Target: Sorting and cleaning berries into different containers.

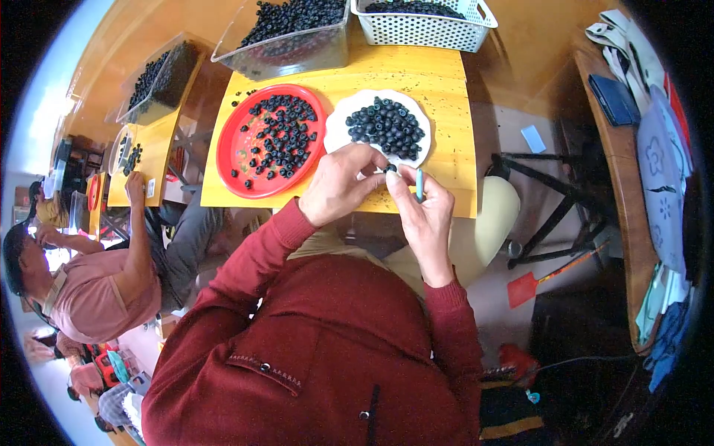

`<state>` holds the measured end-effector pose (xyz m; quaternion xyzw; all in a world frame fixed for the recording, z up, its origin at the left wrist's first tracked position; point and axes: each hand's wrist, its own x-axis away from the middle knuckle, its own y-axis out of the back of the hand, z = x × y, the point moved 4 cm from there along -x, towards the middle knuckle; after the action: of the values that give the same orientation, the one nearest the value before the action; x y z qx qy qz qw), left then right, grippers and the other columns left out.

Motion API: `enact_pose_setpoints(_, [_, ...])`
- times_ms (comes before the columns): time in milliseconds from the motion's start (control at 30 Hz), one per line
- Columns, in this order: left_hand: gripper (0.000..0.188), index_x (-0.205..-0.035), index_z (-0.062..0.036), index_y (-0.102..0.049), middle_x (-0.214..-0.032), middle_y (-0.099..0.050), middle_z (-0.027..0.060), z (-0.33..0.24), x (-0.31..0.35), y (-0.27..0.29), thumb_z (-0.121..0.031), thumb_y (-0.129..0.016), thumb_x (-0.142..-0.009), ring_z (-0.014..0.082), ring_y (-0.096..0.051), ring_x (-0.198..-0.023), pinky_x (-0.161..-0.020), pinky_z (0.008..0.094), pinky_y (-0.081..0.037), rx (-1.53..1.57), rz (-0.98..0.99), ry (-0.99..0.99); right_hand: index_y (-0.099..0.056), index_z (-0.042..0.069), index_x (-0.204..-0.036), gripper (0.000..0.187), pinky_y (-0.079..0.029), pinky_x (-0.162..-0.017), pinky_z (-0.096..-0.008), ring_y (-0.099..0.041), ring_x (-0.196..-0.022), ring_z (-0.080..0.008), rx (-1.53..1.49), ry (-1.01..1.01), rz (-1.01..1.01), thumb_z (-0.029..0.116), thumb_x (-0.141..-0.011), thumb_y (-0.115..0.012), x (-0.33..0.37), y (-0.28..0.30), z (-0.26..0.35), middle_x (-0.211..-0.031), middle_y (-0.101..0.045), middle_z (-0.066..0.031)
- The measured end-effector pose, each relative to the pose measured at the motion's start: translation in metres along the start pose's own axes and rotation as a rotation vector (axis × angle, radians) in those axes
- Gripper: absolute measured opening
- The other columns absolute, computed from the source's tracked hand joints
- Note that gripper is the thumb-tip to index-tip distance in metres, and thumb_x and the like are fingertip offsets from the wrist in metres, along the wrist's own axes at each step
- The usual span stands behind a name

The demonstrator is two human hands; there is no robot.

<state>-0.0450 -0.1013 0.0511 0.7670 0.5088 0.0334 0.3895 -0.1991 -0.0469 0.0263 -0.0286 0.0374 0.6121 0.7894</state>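
My left hand (338, 182) is closed in a pinch at the near edge of a white scalloped plate (336, 137). A small dark round piece, like a blueberry (390, 169), sits at its fingertips. My right hand (425, 212) meets it there, its thumb close to the piece. A thin tool with a light blue handle (419, 184) stands upright in my right fingers; its working end is hidden. Heaped on the white plate are several similar dark berries (387, 128). To the left, a red round plate (223, 160) holds more berries, spread loosely.
At the table's (446, 89) far edge stand a clear plastic bin (282, 63) and a white perforated basket (416, 33), both holding dark berries. Crumbs dot the yellow top. At left, a person in pink (111, 293) works at another table. A red fly swatter (523, 290) lies right.
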Motion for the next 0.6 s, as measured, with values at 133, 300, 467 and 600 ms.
enact_pose_setpoints(133, [0.019, -0.097, -0.0015, -0.067, -0.093, -0.069, 0.0106, -0.004, 0.004, 0.006, -0.003, -0.076, -0.08, 0.0239, -0.069, -0.085, -0.075, 0.0336, -0.056, -0.016, 0.025, 0.019, -0.07, -0.007, -0.102, 0.029, -0.048, -0.065, -0.0246, -0.058, -0.072, -0.0068, -0.062, 0.001, 0.016, 0.019, -0.09, -0.073, -0.007, -0.004, -0.007, -0.08, -0.069, -0.0049])
enact_pose_setpoints(300, [0.019, -0.098, -0.0013, -0.069, -0.095, -0.069, 0.0114, -0.005, 0.006, 0.005, -0.002, -0.077, -0.08, 0.0236, -0.069, -0.088, -0.076, 0.0333, -0.055, 0.03, 0.013, -0.01, -0.071, -0.006, -0.1, 0.021, -0.048, -0.064, -0.0224, -0.059, -0.073, -0.006, -0.143, -0.003, 0.008, 0.012, -0.088, -0.073, -0.006, -0.009, -0.014, -0.081, -0.07, -0.0036])
enact_pose_setpoints(467, [0.019, -0.1, -0.0002, -0.071, -0.098, -0.07, 0.0099, 0.004, 0.012, -0.002, -0.002, -0.076, -0.082, 0.0186, -0.068, -0.092, -0.079, 0.0314, -0.055, 0.268, 0.002, 0.133, -0.071, -0.005, -0.101, 0.018, -0.045, -0.061, -0.019, -0.058, -0.071, -0.0042, -0.285, -0.195, 0.012, 0.006, -0.087, -0.073, -0.002, -0.01, -0.021, -0.083, -0.07, -0.0028])
enact_pose_setpoints(600, [0.018, -0.101, -0.0001, -0.072, -0.099, -0.07, 0.0077, 0.015, 0.019, -0.011, 0.0, -0.075, -0.084, 0.0153, -0.066, -0.094, -0.081, 0.0291, -0.055, 0.526, -0.023, 0.206, -0.07, -0.003, -0.103, 0.017, -0.031, -0.046, -0.0169, -0.046, -0.054, 0.0011, -0.512, -0.3, 0.003, 0.005, -0.088, -0.072, 0.004, -0.014, -0.02, -0.072, -0.063, 0.0027])
